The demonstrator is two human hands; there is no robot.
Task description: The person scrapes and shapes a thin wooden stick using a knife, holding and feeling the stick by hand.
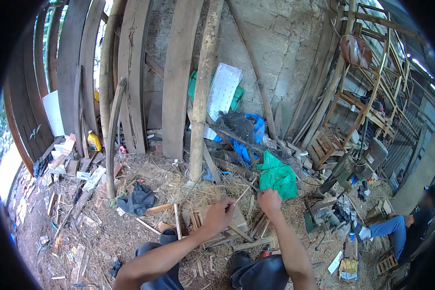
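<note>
Pinching thin stick [243, 194] — left hand [219, 217]; right hand [269, 201] apart, gap between

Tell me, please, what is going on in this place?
The left hand seems to hold a thin pale stick by its fingertips, above ground littered with straw and wood scraps. The right hand is raised beside it, fingers bent; whether it grips something is unclear. A green plastic sheet lies just beyond. Off to the right, another person sits.
</note>
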